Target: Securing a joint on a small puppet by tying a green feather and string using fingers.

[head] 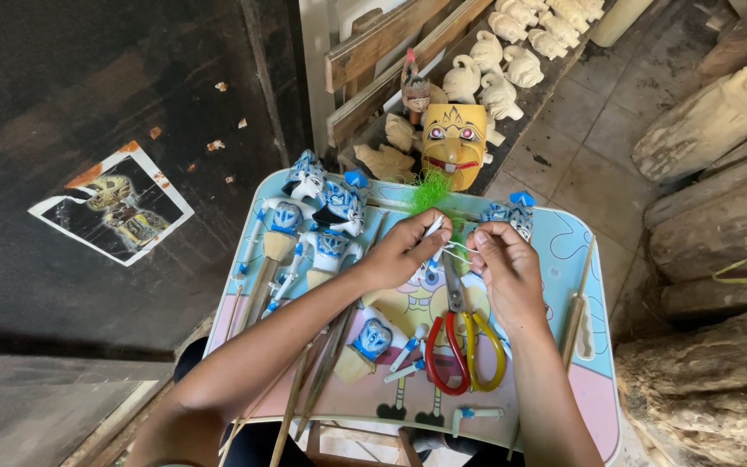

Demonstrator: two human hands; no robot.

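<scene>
Over a small pastel lap table (564, 251) with a cartoon print, my left hand (404, 251) and my right hand (503, 264) meet at the middle. Both pinch a thin white string (456, 249) stretched between the fingertips. A small white puppet piece (434, 227) sticks out of my left fingers. Just beyond them lies a blue and white puppet head (512, 214) and a tuft of green fibre (430, 188). Red and yellow handled scissors (464, 342) lie on the table below my hands.
Several blue and white stick puppets (313, 216) lie at the table's left, loose puppet parts (373, 342) and thin sticks (577, 303) elsewhere. Beyond stand a yellow carved mask (453, 143) and unpainted wooden figures (499, 73). Rough logs (711, 216) are stacked at right.
</scene>
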